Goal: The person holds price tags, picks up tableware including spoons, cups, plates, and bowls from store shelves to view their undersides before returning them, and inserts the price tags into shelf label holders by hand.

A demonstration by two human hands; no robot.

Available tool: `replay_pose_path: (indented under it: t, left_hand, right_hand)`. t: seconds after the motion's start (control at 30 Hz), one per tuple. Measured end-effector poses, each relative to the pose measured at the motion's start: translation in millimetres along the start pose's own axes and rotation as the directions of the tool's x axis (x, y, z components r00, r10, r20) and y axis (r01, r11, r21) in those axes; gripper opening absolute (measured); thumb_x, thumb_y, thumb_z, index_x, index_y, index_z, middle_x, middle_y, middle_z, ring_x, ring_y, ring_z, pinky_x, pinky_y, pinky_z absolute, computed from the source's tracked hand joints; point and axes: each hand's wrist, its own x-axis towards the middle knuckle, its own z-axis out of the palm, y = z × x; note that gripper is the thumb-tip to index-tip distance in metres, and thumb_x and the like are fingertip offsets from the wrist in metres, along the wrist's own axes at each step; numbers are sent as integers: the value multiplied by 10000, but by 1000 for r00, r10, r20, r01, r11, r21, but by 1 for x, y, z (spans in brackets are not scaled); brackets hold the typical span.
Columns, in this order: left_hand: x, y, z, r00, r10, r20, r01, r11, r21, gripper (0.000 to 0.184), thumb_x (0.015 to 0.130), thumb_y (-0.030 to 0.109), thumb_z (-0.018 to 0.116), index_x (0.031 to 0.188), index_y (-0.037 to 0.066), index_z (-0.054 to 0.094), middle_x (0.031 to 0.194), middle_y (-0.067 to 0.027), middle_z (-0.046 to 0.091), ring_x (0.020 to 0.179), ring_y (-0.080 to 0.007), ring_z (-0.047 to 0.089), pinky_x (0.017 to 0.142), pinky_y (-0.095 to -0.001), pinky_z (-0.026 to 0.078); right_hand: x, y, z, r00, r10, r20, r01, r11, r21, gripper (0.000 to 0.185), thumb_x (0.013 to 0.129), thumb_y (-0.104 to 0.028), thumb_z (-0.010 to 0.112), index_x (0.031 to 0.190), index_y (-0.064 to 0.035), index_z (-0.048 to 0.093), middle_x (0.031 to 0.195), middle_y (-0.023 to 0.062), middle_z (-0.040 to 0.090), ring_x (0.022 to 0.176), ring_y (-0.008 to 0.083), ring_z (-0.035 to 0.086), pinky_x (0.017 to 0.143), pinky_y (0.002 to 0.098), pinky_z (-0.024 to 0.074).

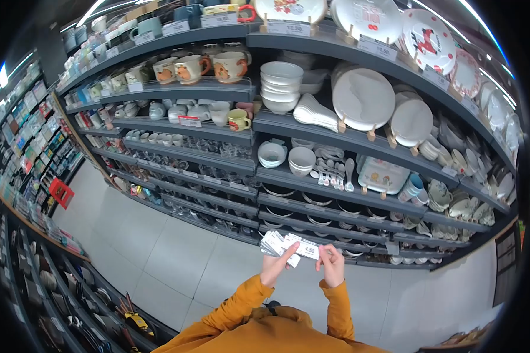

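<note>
Head view: dish shelves [312, 45] behind price tags [305, 248]

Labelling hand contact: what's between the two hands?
A white price tag reading 4.80 spans the gap, seen in the head view. The left hand holds it with more tags; the right hand is at its other end.

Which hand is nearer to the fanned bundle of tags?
Left: the left hand grips the bundle from its near side, while the right hand is off to its right, by the end of the 4.80 tag.
</note>
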Motion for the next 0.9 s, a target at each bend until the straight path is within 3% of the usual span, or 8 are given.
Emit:
replay_pose_path:
  t: [0.13,0.27,0.33,0.4,0.53,0.6,0.73,0.9]
  left_hand:
    - [-10,-4,-9,998,6,-57,-6,1000,-15,142,871,179,652,935,66,596,737,28,587,564,-30,506,434,-191,340]
    - [-15,-4,-21,995,-15,-96,13,1000,-22,116,881,158,633,921,58,590,724,10,585,552,-50,507,428,-203,345]
    - [-18,-5,-25,996,-42,-81,38,998,-51,108,881,153,630,915,59,588,726,6,587,553,-54,509,428,-205,346]
    - [-23,-8,-25,995,-95,-24,93,994,-58,121,882,174,627,906,62,587,734,4,591,561,-56,516,432,-204,345]
    - [-36,-24,-17,978,-205,21,206,978,-38,192,867,235,645,929,62,589,738,3,600,574,-57,530,443,-202,353]
    - [-44,-36,-10,964,-261,44,263,964,-45,210,861,246,651,941,61,591,739,2,604,577,-58,531,446,-203,357]
    - [-59,-45,-7,950,-300,90,303,953,-20,213,874,247,638,973,63,595,758,12,598,577,-38,505,442,-195,319]
    - [-66,-58,-23,938,-335,89,340,939,-50,216,880,240,636,997,64,589,776,12,601,587,-38,502,440,-194,312]
  right_hand:
    - [8,3,0,990,59,131,-54,998,-35,166,955,-167,530,893,-14,545,593,40,560,529,74,515,501,207,371]
    - [47,2,-26,888,181,424,-40,947,-320,228,951,-235,541,933,-15,594,726,36,628,579,90,556,581,224,453]
    - [94,6,-56,921,267,283,-70,830,-554,267,917,-303,579,956,-42,626,820,51,661,638,106,590,619,252,483]
    - [151,19,-92,973,-120,199,231,586,-777,256,865,-312,616,968,-79,640,866,96,675,714,190,646,634,316,502]
    - [254,17,-122,908,-418,-20,59,173,-983,173,839,-229,596,953,-102,625,935,151,661,869,365,636,723,439,504]
    - [291,23,-133,908,-379,-177,-133,140,-981,194,842,-277,598,911,-99,633,910,181,665,876,379,635,754,474,502]
    - [314,30,-142,953,-219,-209,-231,-79,-970,289,845,-329,602,981,-76,632,977,166,664,939,347,635,787,454,506]
    - [314,33,-138,950,-122,-287,-302,-140,-943,245,829,-278,633,1002,-105,653,1039,112,658,1011,289,626,836,410,490]
